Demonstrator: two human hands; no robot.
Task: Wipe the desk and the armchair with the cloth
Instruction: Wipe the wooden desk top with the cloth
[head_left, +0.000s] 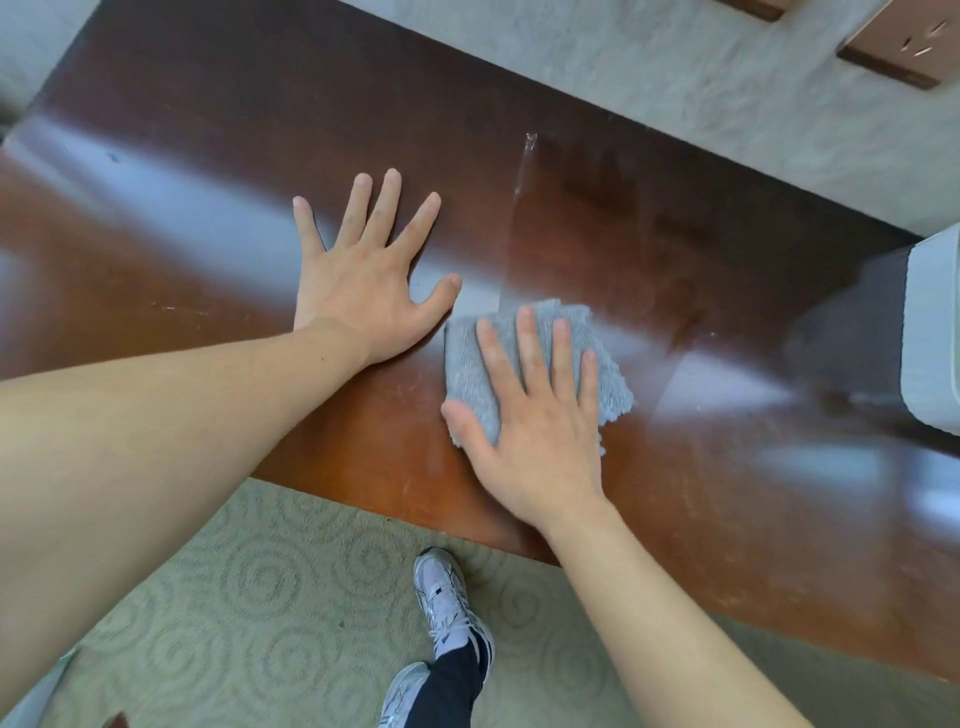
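Head view, looking down on a glossy reddish-brown wooden worktop (675, 249) that runs from the 10 o'clock corner of the frame to the 4 o'clock edge. Near the centre, the folded grey fluffy cloth (602, 358) lies flat on the wood. The right hand (540, 431) presses on it palm down, fingers (527, 343) spread wide and straight across the fabric (no pinch or grasp; the cloth is simply pinned beneath the palm). At 10 o'clock of the cloth, just beside it, the left hand (363, 280) rests flat on the bare wood, its fingers (384, 208) likewise splayed wide and empty; its thumb tip lies close to the cloth's upper corner. A paler streaked band crosses the surface above and to the right of the cloth. At 3 o'clock a white rounded object (932, 332) sits on the worktop, partly cut off by the frame. Below the near edge, at 6 o'clock, a pale green carpet with a swirl pattern (270, 597) carries a white and silver sneaker (447, 597).
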